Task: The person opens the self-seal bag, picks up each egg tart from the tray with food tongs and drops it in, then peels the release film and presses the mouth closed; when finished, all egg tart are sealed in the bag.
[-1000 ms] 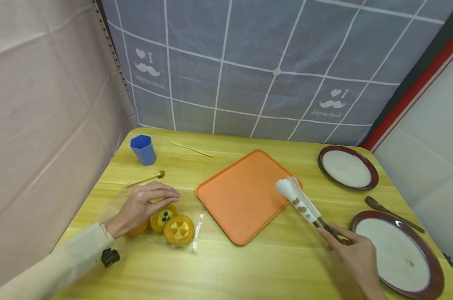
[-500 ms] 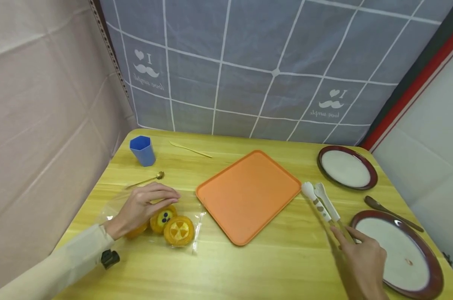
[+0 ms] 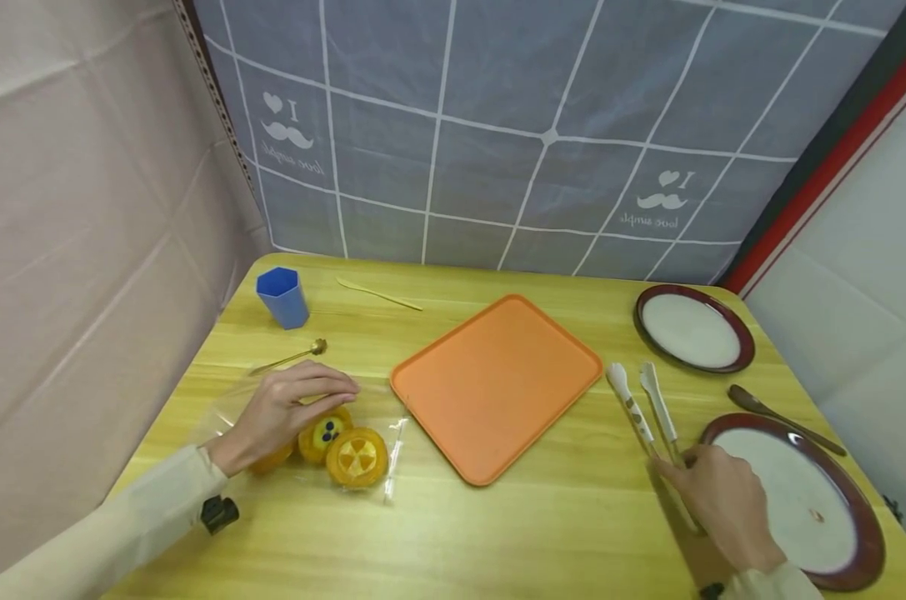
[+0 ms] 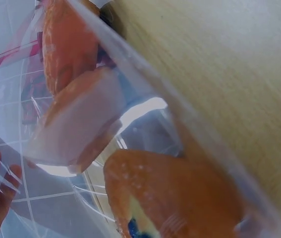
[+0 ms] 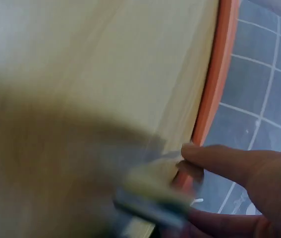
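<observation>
My right hand [image 3: 726, 504] grips the rear part of a pair of white-tipped tongs [image 3: 658, 404], low over the table at the right. The two arms of the tongs stand apart; in the right wrist view the thumb [image 5: 229, 161] shows sharply while the tongs are blurred. On the left, my left hand [image 3: 295, 408] lies over a clear plastic bag [image 3: 392, 467] with loosely bent fingers. Inside the bag are several round yellow-orange pastries [image 3: 357, 458], one partly hidden under the hand. Through the film, the left wrist view shows fingertips [image 4: 9, 186] beyond the pastries.
An orange tray [image 3: 498, 387] lies mid-table between the hands. Two dark-rimmed plates, one far [image 3: 693, 329] and one near [image 3: 790, 500], flank a dark spoon [image 3: 786, 417] at the right. A blue cup [image 3: 283, 298], a gold spoon [image 3: 295, 357] and a gold knife [image 3: 377, 294] occupy the back left.
The right hand has brought the tongs from above the tray's right corner rightward and down beside it, and their arms have spread. The left hand has stayed over the bag.
</observation>
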A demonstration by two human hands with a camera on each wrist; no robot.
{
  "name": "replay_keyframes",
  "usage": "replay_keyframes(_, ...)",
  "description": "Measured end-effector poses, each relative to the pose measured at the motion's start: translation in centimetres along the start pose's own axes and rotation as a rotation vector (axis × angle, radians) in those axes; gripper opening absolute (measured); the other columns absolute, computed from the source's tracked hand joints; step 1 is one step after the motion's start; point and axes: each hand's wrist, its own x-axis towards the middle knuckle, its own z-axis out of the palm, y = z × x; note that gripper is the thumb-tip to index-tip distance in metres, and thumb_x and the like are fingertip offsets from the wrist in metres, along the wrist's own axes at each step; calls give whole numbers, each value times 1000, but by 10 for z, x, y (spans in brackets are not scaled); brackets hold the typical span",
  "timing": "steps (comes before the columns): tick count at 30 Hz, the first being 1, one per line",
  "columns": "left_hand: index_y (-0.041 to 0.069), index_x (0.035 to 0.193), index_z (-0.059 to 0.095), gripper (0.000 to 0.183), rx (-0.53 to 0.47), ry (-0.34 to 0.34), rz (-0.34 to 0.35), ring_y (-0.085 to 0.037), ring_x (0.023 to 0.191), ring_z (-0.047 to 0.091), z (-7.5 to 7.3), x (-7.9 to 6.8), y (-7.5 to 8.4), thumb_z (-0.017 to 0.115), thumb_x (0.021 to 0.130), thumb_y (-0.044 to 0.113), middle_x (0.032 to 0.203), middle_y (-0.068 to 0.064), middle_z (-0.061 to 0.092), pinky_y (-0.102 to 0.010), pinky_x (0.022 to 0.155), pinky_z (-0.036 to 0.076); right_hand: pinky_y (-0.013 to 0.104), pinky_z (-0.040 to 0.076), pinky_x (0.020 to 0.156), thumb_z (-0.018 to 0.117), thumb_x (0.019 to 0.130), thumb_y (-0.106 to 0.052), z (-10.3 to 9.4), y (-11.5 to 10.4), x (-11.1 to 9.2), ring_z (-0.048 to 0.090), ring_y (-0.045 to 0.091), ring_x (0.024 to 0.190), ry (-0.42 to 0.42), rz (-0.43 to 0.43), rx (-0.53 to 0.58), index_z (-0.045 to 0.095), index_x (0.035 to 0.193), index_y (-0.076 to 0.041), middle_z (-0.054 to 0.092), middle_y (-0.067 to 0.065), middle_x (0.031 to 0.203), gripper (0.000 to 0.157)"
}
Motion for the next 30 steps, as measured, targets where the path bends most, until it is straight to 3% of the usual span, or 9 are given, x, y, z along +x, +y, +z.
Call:
replay_keyframes(6, 16, 94, 70, 36, 6, -8, -9, -12, 87, 63, -1, 0, 1, 73, 64, -6, 94, 2, 68, -10, 84, 47, 27, 31, 38, 66, 67, -59, 1, -5, 5, 42, 16, 47, -95, 5, 8, 61, 66, -7, 50, 2, 52, 52)
replay_keyframes(14, 13, 92, 70, 35, 0, -9, -11, -11, 87, 63, 0, 0, -2, 74, 63, -6, 95, 1, 68, -10, 84, 47, 27, 29, 35, 65, 66, -61, 2, -7, 7, 39, 15, 43, -33, -55, -32, 53, 59, -8, 44, 2, 48, 54)
replay_keyframes(18, 13, 93, 70, 34, -9, -15, -26, -10, 88, 62, 1, 0, -2, 73, 64, -6, 96, 2, 68, -10, 84, 46, 27, 33, 34, 58, 69, -65, -9, -24, 6, 45, 13, 45, 41, -163, -9, 64, 80, -7, 56, 2, 57, 60)
replay_keyframes(20, 13, 93, 70, 33, -12, -20, -29, -10, 88, 62, 2, 1, -2, 73, 65, -5, 96, 3, 68, -10, 84, 46, 26, 40, 38, 57, 74, -61, -11, -45, 3, 53, 12, 51, 17, -264, 109, 67, 92, -12, 64, 2, 68, 54)
replay_keyframes(22, 13, 93, 70, 33, -16, -22, -25, -10, 88, 62, 2, 1, -2, 73, 66, -4, 95, 2, 68, -10, 84, 46, 27, 49, 46, 56, 81, -50, -8, -72, -3, 60, 15, 59, -120, -409, 333, 67, 99, -12, 68, 6, 79, 44)
replay_keyframes(25, 13, 93, 70, 32, -17, -16, -18, -11, 87, 63, 1, 2, -3, 73, 66, -4, 94, 2, 68, -10, 83, 47, 33, 56, 57, 53, 87, -38, 8, -124, -19, 65, 19, 69, -493, -529, 702, 67, 98, -9, 68, 11, 85, 34)
replay_keyframes(27, 13, 93, 70, 33, -13, -15, -20, -10, 86, 63, -1, 4, -3, 73, 65, -4, 94, 2, 68, -10, 84, 46, 35, 56, 56, 52, 88, -34, 23, -158, -32, 65, 21, 68, -768, -518, 893, 65, 98, -1, 67, 17, 85, 37)
replay_keyframes(30, 15, 93, 70, 34, -4, -20, -31, -10, 86, 62, -4, 5, -3, 73, 65, -4, 94, 3, 68, -10, 85, 45, 28, 56, 55, 52, 87, -42, 44, -199, -50, 65, 13, 67, -1073, -375, 1029, 64, 99, 4, 68, 14, 85, 48)
